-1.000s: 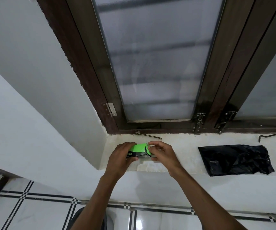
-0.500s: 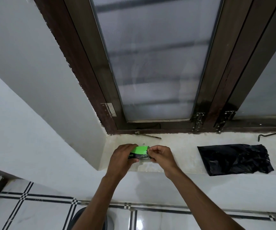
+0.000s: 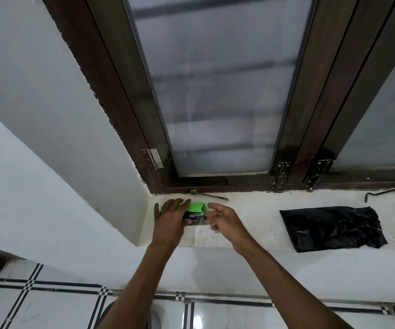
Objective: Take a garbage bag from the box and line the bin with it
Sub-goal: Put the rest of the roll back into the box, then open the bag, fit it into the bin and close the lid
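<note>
— So where's the small green-and-black cardboard box (image 3: 195, 211) of bags?

— Down on the pale stone window sill (image 3: 251, 217), close to its left end, just below the dark wooden window frame (image 3: 125, 115). The left hand (image 3: 170, 222) lies flat over its left part, fingers stretched out across the top, pressing rather than gripping.

— And the other hand?

— The right hand (image 3: 225, 220) is at the box's right end, fingers loosely spread and curled a little. Whether the fingertips touch the box I cannot tell; it has hold of nothing that I can see.

— Any bag out?

— One crumpled black plastic garbage bag (image 3: 332, 227) lies flat on the same sill, well apart to the right, its near edge hanging just over the sill's front edge. Neither hand is near it.

— The bin?

— Only a dark curved rim (image 3: 107, 313) shows at the bottom, between the forearms, against the white tiled wall (image 3: 49, 305). I cannot tell what that is.
</note>
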The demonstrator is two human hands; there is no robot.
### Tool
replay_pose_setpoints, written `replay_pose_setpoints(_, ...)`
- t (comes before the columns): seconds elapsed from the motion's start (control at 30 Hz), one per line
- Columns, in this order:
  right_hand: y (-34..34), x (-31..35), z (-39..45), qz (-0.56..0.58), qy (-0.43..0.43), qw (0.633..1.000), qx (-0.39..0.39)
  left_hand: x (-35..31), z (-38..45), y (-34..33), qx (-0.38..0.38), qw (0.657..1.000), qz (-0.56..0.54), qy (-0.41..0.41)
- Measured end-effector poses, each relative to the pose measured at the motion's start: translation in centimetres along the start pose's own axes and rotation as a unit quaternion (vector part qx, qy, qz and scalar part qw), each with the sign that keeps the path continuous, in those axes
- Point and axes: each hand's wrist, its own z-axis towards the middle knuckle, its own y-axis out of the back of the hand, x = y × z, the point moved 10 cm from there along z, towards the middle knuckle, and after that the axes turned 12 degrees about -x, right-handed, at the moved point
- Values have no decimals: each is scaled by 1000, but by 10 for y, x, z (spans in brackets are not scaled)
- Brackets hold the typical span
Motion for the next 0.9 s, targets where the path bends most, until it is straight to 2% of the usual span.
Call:
replay_pose_setpoints(0.2,27,5,1,-2,25,998,-54,5,8,6,-52,998,25,-25)
replay_pose_setpoints(0.3,63,19,-5,-16,90,991,-101,4,10,8,-36,999,-1,-4)
replay_pose_setpoints(0.37,107,30,-14,-42,148,976,-154,-26,7,17,-41,997,-65,-25)
replay_pose_setpoints(0.43,168,36,-25,-65,186,952,-235,-82,-1,28,-44,981,-162,-92)
replay_pose_setpoints(0.5,234,34,-40,-103,190,919,-330,-144,-12,28,-10,961,-226,-159)
replay_pose_setpoints(0.57,301,29,-59,-169,195,862,-437,-201,-19,16,21,949,-243,-198)
replay_pose_setpoints(0.63,352,13,-63,-245,180,816,-492,-248,-20,-5,55,946,-252,-196)
replay_pose_setpoints(0.7,395,-29,-52,-305,69,821,-477,-290,-23,-30,87,948,-233,-199)
replay_pose_setpoints(0.77,414,-66,-39,-384,-18,821,-422,-316,-28,-48,82,953,-191,-222)
replay_pose_setpoints(0.83,415,-82,-32,-466,-37,801,-375,-320,-30,-55,57,957,-182,-217)
replay_pose_setpoints(0.9,409,-83,-29,-475,-17,798,-371,-309,-34,-56,41,962,-185,-195)
